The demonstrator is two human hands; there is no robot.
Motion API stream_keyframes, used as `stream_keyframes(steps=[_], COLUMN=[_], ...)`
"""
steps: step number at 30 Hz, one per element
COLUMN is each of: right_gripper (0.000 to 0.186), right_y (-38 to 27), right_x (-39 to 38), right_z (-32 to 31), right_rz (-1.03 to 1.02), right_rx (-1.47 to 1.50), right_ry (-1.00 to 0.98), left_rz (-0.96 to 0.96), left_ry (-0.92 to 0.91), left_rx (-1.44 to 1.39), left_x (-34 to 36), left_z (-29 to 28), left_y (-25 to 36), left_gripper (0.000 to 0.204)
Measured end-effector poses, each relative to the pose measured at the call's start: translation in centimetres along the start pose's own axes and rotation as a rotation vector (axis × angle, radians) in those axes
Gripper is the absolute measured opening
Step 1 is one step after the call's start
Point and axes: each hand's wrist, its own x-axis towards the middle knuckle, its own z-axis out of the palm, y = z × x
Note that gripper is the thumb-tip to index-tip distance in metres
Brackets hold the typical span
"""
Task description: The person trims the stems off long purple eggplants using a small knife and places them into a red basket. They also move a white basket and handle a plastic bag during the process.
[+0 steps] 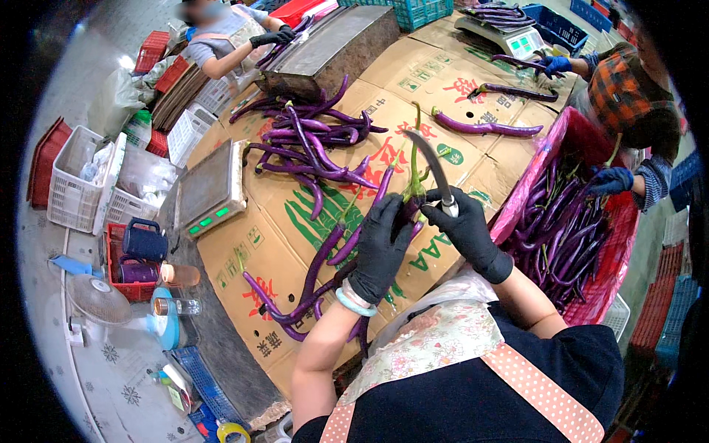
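My left hand [380, 247], in a black glove, is closed round long purple eggplants [411, 210] near their green stem ends. Beside it, my right hand [464, 230], also black-gloved, grips a curved knife [437, 170] by its white handle. The blade points up and away, next to the green stems [415, 162]. Several loose eggplants [323, 258] lie on the cardboard below and left of my left hand. Farther off is a heaped pile of eggplants [314, 140]. My fingers partly hide the held eggplants, so I cannot tell how many there are.
Flattened cardboard [284, 221] covers the table. A scale [214, 188] stands at left. On the right, a pink-lined crate [565, 244] holds many eggplants; a co-worker's blue-gloved hand [611, 181] is over it. Another co-worker's black-gloved hand [272, 38] holds eggplants beside a metal block [336, 52].
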Motion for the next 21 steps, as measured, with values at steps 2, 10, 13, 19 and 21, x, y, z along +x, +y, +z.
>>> stream_keyframes(steps=[2, 10, 13, 19, 21], right_gripper=[0.021, 0.025, 0.027, 0.027, 0.025], right_y=[0.5, -1.4, -2.0, 0.3, 1.4], right_x=[0.0, 0.7, 0.8, 1.8, 2.2], right_z=[-0.9, -6.4, -6.5, -5.9, -5.8], right_rz=[-0.124, -0.455, -0.509, -0.529, -0.541], right_rx=[-0.205, -0.597, -0.901, -0.928, -0.910], right_ry=[-0.017, 0.286, 0.016, 0.011, 0.005], left_rz=[0.101, 0.226, 0.380, 0.321, 0.334], left_ry=[0.103, 0.098, 0.138, 0.062, 0.062], left_rx=[0.111, 0.344, 0.529, 0.503, 0.434], left_x=[0.4, 0.6, 0.9, 0.8, 0.4], left_z=[0.8, 1.8, 2.1, 1.2, 0.7], left_y=[-0.5, -0.2, -0.4, 1.0, 1.5], left_gripper=[0.037, 0.037, 0.040, 0.039, 0.038])
